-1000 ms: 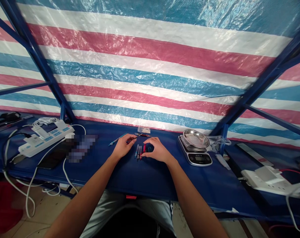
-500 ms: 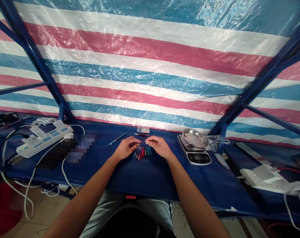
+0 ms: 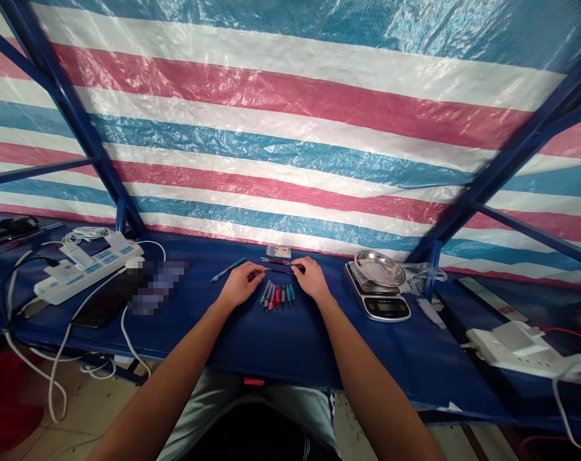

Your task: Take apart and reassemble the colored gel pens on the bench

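Rod: likely light, stiff, slippery; pinch near ends. Left hand curled, right hand narrow; cannot tell grips.

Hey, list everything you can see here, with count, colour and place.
Tarp: 1, blue-white-red, behind table
Bars: several, blue, both sides
Table: blue, beneath everything, count unclear
Power strips: 2, white, left and far right
Cables: several, mostly white, both sides
Dark slab: 1, black, left; pixelated patch beside it
Scale: 1, silver-black, right
Bowl: 1, silver, atop scale
Bag: clear, beside scale
Packet: 1, clear, by tarp
Pens: several, mixed colours, central row
Lone pen: 1, blue, left of row
Rods: few, dark, beyond row
Trousers: pale, bottom
Left grip: 1, bare, left of rods
Right grip: 1, bare, at rods' right end
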Available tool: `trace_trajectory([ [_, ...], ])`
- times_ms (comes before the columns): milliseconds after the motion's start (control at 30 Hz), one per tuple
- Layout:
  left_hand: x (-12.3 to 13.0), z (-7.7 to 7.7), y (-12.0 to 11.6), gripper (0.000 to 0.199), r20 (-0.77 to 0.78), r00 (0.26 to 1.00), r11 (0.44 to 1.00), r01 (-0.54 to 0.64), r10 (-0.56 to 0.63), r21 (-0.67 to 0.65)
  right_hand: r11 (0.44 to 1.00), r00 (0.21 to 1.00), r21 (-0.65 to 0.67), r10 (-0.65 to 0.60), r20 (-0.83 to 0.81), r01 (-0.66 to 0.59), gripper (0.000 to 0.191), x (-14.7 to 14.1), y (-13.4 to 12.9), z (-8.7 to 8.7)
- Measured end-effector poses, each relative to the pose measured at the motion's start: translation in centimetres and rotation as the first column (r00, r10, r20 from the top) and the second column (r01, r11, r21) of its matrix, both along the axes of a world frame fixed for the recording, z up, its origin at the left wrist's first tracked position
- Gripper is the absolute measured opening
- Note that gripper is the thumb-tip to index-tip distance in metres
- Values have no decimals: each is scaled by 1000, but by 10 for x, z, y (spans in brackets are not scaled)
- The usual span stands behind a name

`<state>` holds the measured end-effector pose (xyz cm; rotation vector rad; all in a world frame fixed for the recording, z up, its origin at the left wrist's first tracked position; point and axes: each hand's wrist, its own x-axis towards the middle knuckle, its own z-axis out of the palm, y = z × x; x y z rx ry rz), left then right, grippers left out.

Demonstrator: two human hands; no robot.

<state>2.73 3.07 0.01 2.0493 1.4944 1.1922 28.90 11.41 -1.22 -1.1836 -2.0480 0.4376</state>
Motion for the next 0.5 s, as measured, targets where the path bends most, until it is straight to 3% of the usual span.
trace_trajectory([
  [233, 1, 0, -1, 24, -22, 1000, 1000, -4, 4, 8, 991, 982, 64, 109, 154, -120, 33, 5, 13, -4],
  [500, -2, -1, -1, 25, -7, 1000, 1000, -14, 14, 5, 999, 971, 44, -1, 237, -9, 28, 46, 6, 7],
])
